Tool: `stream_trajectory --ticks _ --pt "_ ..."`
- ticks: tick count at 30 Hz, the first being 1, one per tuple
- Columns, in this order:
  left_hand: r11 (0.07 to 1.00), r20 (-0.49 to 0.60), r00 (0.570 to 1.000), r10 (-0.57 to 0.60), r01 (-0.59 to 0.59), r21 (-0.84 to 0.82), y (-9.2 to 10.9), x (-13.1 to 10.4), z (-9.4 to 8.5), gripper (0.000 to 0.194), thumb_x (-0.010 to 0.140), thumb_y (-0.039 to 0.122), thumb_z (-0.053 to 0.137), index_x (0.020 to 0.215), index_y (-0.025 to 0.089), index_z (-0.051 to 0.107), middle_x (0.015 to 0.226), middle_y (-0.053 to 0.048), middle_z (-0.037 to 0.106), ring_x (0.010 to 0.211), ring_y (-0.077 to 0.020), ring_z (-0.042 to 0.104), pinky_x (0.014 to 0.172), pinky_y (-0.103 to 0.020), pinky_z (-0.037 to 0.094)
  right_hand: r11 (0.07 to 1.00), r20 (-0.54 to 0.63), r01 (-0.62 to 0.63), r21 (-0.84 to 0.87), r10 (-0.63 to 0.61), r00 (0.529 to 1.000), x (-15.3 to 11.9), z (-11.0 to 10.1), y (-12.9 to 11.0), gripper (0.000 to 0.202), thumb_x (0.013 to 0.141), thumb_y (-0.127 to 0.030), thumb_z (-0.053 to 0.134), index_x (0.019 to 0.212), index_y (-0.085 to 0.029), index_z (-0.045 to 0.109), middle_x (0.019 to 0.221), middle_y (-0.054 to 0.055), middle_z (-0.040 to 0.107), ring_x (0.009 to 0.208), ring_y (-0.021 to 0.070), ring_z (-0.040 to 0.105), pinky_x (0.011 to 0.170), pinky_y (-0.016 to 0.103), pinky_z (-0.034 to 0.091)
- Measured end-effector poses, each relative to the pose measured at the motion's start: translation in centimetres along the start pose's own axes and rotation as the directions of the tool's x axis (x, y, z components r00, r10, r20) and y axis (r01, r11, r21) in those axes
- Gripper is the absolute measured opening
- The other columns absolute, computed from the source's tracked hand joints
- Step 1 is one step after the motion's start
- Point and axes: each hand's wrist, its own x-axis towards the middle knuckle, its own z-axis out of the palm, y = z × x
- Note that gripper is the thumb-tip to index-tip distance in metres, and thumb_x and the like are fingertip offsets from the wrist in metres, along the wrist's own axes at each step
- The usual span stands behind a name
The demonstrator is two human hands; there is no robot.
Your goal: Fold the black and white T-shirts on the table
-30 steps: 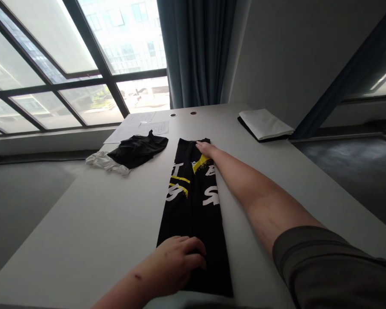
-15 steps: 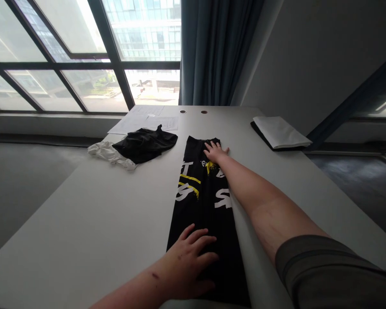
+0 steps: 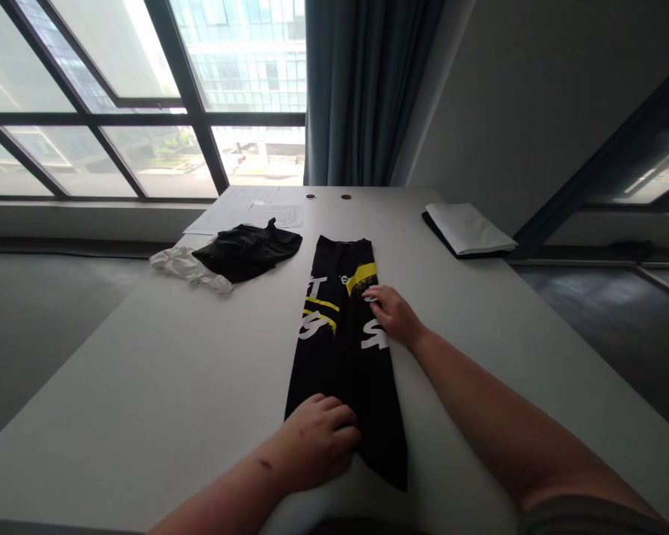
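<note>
A black garment (image 3: pixel 340 360) with white lettering and yellow marks lies lengthwise on the white table, folded into a long strip. Its near edge is raised at the left, where my left hand (image 3: pixel 324 440) is closed on the fabric with bent fingers. My right hand (image 3: pixel 393 313) is at the garment's right edge beside the lettering, fingers apart and slightly curled, the fingertips touching the cloth. The underside of my left hand is hidden.
On the table (image 3: pixel 201 386), a crumpled black cloth (image 3: pixel 248 249) and a white cloth (image 3: pixel 186 267) lie at the left near papers (image 3: pixel 223 212). A folded white item (image 3: pixel 471 227) rests on something black at the back right.
My right hand has slid from the garment's far end toward me along its right side. My left hand has closed on the near part, and the near edge has moved up off the table's front.
</note>
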Motion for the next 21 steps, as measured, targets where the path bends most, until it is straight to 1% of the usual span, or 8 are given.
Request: stream_trajectory --ticks 3,8,11,14,16,17,19,21 --pt "0.991 -0.115 0.988 -0.104 0.093 -0.098 0.1 0.0 -0.1 0.014 0.089 0.020 0.058 0.100 0.022 0.067 0.106 -0.006 0.072 0.094 -0.0200 0.065 0.082 -0.033 0.053 0.982 0.163 0.097 0.160 -0.123 0.979 -5.6 -1.5 -4.3 0.039 0.090 -0.014 0.050 0.120 -0.028 0.071 0.125 0.008 0.070 0.124 0.0253 0.062 0.118 0.052 0.044" --pt "0.880 -0.189 0.908 -0.373 0.282 -0.384 -0.3 0.1 -0.8 0.015 0.088 0.015 0.054 0.098 0.022 0.064 0.102 -0.005 0.069 0.094 -0.0179 0.066 0.087 -0.031 0.054 0.955 0.387 0.111 0.276 -0.216 0.897 -12.3 -3.4 -9.9 0.082 0.072 -0.007 0.052 0.150 -0.029 0.052 0.144 0.009 0.063 0.136 0.0277 0.057 0.128 0.061 0.025" --pt "0.847 -0.175 0.885 -0.432 0.331 -0.417 -0.4 0.2 -1.1 0.012 0.091 0.018 0.053 0.095 0.021 0.063 0.099 -0.004 0.068 0.092 -0.0185 0.066 0.085 -0.031 0.054 0.980 0.327 0.035 0.196 -0.099 0.940 -13.5 -2.6 -12.0 0.086 0.074 -0.012 0.061 0.157 -0.030 0.043 0.138 0.011 0.066 0.132 0.0301 0.060 0.127 0.066 0.021" --pt "0.866 -0.145 0.895 -0.422 0.350 -0.358 0.1 -0.1 -1.2 0.016 0.091 0.027 0.059 0.105 0.022 0.064 0.106 -0.006 0.070 0.099 -0.0218 0.067 0.089 -0.035 0.055 0.978 0.113 -0.083 0.189 0.062 0.992 -13.2 -0.8 -13.2 0.055 0.083 -0.021 0.066 0.137 -0.031 0.059 0.112 0.005 0.073 0.106 0.0259 0.070 0.123 0.062 0.032" --pt "0.898 -0.136 0.905 -0.403 0.362 -0.251 0.8 -0.6 -1.3 0.050 0.083 0.037 0.073 0.129 0.022 0.059 0.125 -0.010 0.068 0.114 -0.0282 0.066 0.098 -0.042 0.055 0.968 0.083 -0.097 0.230 0.080 0.993 -12.7 -0.1 -13.4 0.016 0.091 -0.028 0.064 0.106 -0.029 0.069 0.094 0.002 0.073 0.089 0.0223 0.070 0.120 0.056 0.040" --pt "0.909 -0.137 0.906 -0.401 0.375 -0.184 1.3 -1.0 -1.3 0.069 0.077 0.038 0.078 0.140 0.023 0.053 0.135 -0.012 0.064 0.122 -0.0314 0.063 0.102 -0.045 0.054 0.963 0.092 -0.106 0.249 0.085 0.992 -12.5 0.0 -13.3 0.009 0.095 -0.032 0.061 0.093 -0.027 0.068 0.086 0.000 0.072 0.082 0.0210 0.069 0.116 0.053 0.043" --pt "0.908 -0.139 0.897 -0.420 0.416 -0.056 2.2 -2.0 -1.3 0.083 0.074 0.031 0.078 0.150 0.023 0.045 0.145 -0.014 0.059 0.128 -0.0337 0.060 0.106 -0.048 0.052 0.945 0.106 -0.170 0.279 0.146 0.984 -12.3 -0.1 -12.9 0.027 0.100 -0.039 0.055 0.078 -0.025 0.064 0.074 -0.001 0.067 0.073 0.0197 0.065 0.103 0.047 0.053" --pt "0.880 -0.124 0.876 -0.466 0.473 0.034 2.8 -3.1 -1.5 0.072 0.077 0.018 0.069 0.146 0.024 0.050 0.140 -0.013 0.062 0.123 -0.0313 0.063 0.104 -0.046 0.054 0.917 0.113 -0.259 0.303 0.236 0.965 -12.3 -0.6 -12.3 0.036 0.101 -0.046 0.053 0.075 -0.024 0.063 0.069 -0.001 0.063 0.070 0.0199 0.062 0.083 0.039 0.057"
